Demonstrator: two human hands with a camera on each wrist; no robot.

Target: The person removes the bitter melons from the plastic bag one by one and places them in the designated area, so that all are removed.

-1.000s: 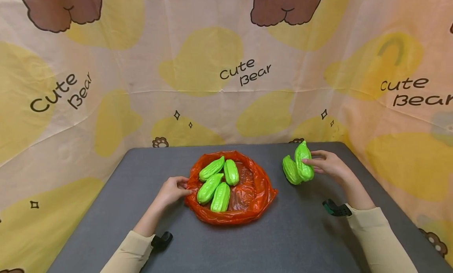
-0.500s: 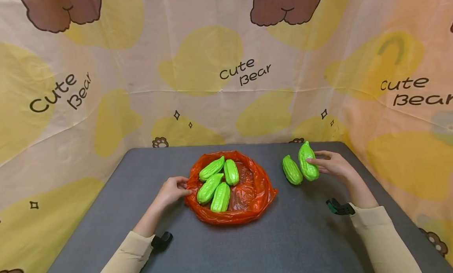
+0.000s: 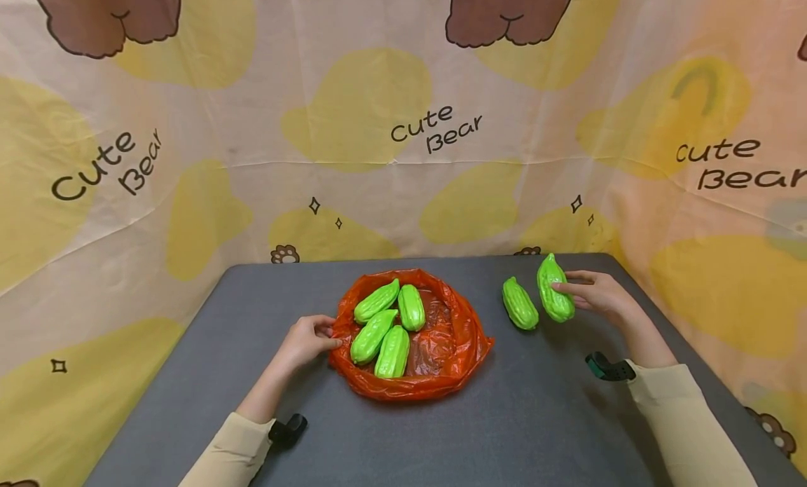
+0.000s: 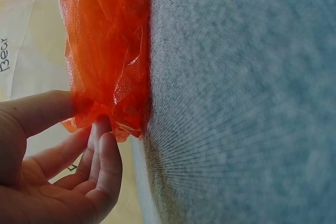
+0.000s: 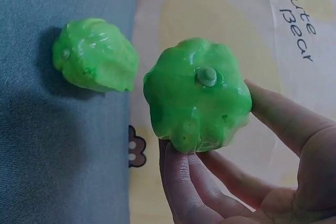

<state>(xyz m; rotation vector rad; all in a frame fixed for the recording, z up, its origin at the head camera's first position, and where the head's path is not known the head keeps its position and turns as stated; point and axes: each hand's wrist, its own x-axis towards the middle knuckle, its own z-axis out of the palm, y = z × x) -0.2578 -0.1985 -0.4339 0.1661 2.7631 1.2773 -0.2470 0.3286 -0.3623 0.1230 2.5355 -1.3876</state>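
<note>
My left hand [image 3: 310,342] pinches the left rim of a red plastic bag [image 3: 469,340]; in the left wrist view, thumb and fingers hold the bag's edge [image 4: 105,40]. Several green bumpy gourds, one of them a gourd [image 3: 392,352], lie inside the bag, mostly on its left side. My right hand [image 3: 599,294] holds another green gourd [image 3: 555,291] upright between thumb and fingers. The right wrist view shows the end of this held gourd [image 5: 197,98] close up. Just left of it, apart, a loose gourd [image 3: 520,305] lies on the table.
The dark grey table [image 3: 454,438] meets a patterned cloth backdrop [image 3: 353,108] at its back and sides. Black bands sit at both wrists, the left band [image 3: 288,431] and the right band [image 3: 609,367].
My right hand has moved to the right with its gourd, away from the loose one, so a gap now shows between them. My left hand stays on the bag.
</note>
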